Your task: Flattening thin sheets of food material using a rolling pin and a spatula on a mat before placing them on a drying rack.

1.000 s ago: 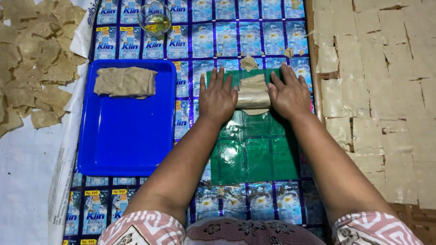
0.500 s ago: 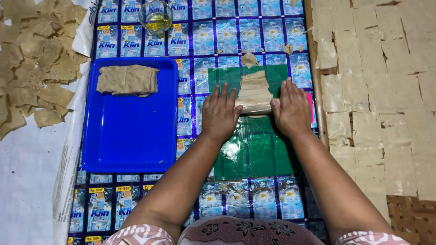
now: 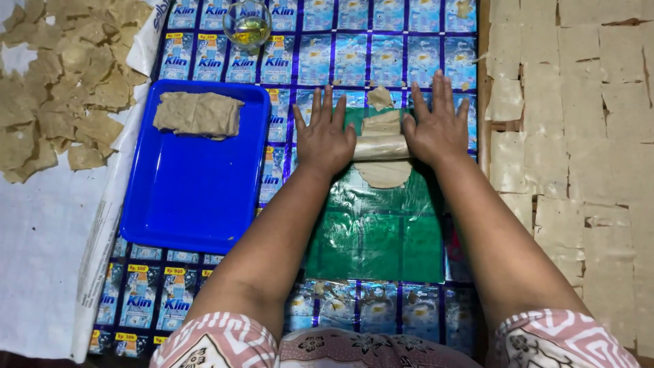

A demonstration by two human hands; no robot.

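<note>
Now, against the earlier frame: both hands sit further up the green sheet, and pale dough shows below the roller where before it lay mostly above it.

Left hand: flat, fingers spread, palm pressing the left end of a clear-wrapped cylindrical roller; not gripping.
Right hand: likewise flat and open on the right end.
Dough: thin, smooth, beige strip, lying under and on both sides of the roller, on the glossy green sheet.
Blue tray: rigid plastic, rounded corners, just left of the left forearm; holds a folded slab of dough at its far end.
Glass of yellow oil: beyond the tray.
Cut squares: matte, pale, laid edge to edge at right.
Ragged scraps: heaped at upper left.
</note>
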